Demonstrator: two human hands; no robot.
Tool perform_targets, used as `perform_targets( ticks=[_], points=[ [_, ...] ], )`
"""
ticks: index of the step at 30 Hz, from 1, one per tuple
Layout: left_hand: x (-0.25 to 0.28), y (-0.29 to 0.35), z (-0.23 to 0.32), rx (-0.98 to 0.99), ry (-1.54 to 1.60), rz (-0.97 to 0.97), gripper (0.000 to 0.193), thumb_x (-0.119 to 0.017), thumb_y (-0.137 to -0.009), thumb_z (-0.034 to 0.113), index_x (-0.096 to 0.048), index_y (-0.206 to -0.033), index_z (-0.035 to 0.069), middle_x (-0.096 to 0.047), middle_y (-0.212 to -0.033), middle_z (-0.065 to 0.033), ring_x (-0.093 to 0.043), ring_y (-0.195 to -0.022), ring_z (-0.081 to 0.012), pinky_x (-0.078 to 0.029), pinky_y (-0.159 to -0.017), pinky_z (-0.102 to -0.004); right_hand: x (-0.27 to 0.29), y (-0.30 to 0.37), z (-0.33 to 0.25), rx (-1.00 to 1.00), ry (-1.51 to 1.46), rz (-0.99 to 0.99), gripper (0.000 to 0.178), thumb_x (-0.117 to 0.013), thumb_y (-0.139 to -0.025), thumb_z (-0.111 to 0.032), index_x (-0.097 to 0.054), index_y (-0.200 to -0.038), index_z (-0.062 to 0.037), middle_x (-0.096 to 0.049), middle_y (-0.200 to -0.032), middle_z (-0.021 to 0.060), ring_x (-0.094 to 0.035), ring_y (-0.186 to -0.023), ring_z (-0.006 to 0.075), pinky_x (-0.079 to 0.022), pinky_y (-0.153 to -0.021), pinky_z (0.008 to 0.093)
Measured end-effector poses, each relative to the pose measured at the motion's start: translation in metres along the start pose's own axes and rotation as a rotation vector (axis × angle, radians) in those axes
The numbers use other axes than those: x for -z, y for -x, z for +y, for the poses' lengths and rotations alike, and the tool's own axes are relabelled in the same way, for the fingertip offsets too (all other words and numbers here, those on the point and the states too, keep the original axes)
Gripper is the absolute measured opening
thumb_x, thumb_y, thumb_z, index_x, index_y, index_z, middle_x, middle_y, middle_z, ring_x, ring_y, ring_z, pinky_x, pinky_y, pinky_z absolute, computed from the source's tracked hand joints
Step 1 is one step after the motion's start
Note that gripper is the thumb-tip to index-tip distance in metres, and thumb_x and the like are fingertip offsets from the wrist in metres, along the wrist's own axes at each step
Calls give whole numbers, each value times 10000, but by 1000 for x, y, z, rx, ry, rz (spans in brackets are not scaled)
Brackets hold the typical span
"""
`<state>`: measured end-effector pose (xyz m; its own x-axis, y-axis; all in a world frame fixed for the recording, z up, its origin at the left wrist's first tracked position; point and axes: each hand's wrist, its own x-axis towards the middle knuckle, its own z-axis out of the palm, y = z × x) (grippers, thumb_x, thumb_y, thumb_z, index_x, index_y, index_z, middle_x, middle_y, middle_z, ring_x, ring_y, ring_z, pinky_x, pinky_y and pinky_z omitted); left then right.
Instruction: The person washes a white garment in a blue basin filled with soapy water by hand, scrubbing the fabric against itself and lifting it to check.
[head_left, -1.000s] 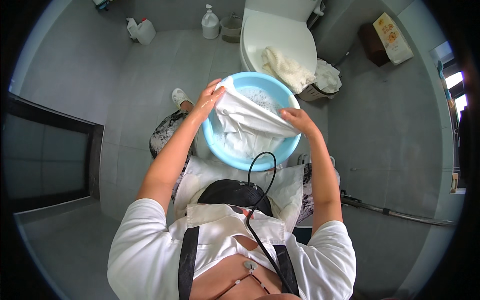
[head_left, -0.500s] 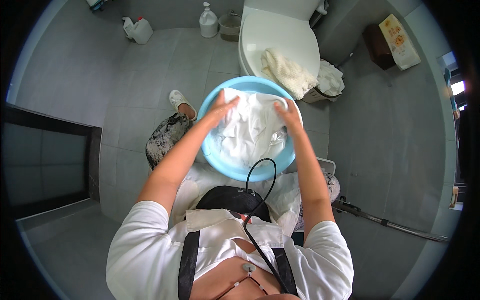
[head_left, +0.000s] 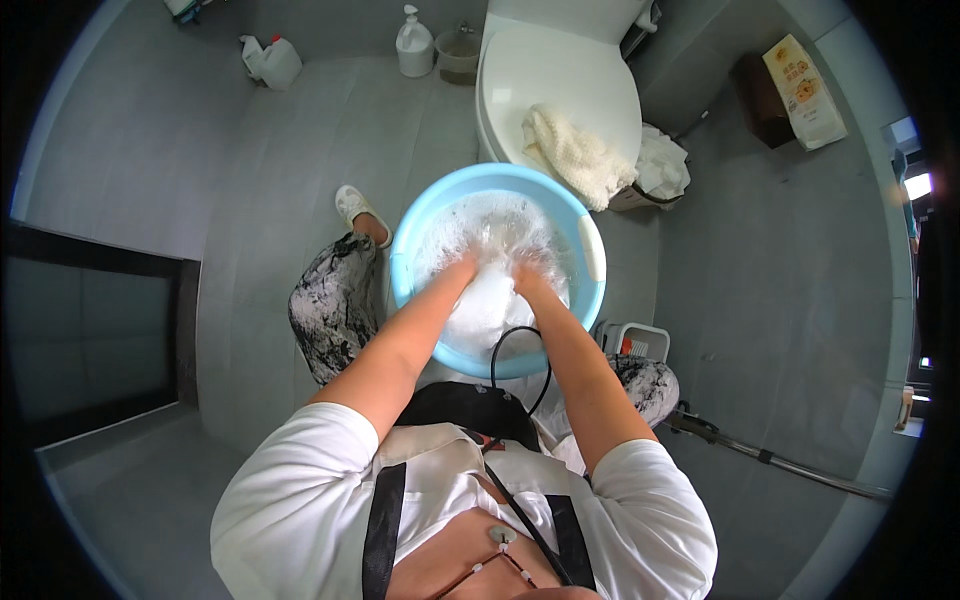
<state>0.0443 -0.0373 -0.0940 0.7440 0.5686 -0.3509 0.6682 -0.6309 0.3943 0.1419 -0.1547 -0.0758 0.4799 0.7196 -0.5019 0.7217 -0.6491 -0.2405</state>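
A light blue basin [head_left: 402, 250] between my knees holds sudsy, splashing water. Both of my hands are plunged into it near the middle. A white cloth [head_left: 484, 312] bulges up, wet, between my wrists and toward the near side of the basin. My left hand [head_left: 464, 266] presses in at the cloth's left, and my right hand [head_left: 526, 276] is at its right. Foam and spray cover the fingers of both, so their grip on the cloth is hidden.
Beyond the basin stands a white toilet [head_left: 560, 75] with a cream towel [head_left: 578, 160] over its lid. Beside it is a bin [head_left: 655, 175] with white paper. A pump bottle [head_left: 414, 45] and a small bucket [head_left: 459, 58] stand by the wall. A black cable [head_left: 497, 360] loops over the basin's near rim.
My hands held the white cloth spread near the basin's far side. They have come down and toward me into the water, pushing the cloth under and throwing up a splash.
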Motion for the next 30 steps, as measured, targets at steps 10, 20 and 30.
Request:
perform_targets(
  ticks=[10,20,30],
  points=[
    [104,21,0,-199,-228,-102,229,-519,-743,221,-621,-848,45,-595,-930,-139,-573,-874,-275,-453,-734,-370,74,20,1,117,193,89,277,-497,-758,-168,-576,-992,-43,-577,-1001,149,-567,-905,280,-449,-769,395],
    [101,27,-21,128,1589,-76,384,-571,-768,364,-583,-944,24,-594,-934,-106,-564,-857,-238,-437,-763,-355,103,55,19,89,-1734,-23,377,-483,-844,-309,-487,-1088,-23,-562,-1018,72,-540,-924,179,-421,-802,314],
    [50,16,11,75,2424,-688,463,-539,-769,470,-538,-987,61,-582,-819,-70,-561,-715,-202,-467,-633,-324,78,89,-106,553,-865,832,290,-664,-681,-257,-574,-854,-43,-569,-797,138,-568,-699,262,-444,-646,333]
  ],
)
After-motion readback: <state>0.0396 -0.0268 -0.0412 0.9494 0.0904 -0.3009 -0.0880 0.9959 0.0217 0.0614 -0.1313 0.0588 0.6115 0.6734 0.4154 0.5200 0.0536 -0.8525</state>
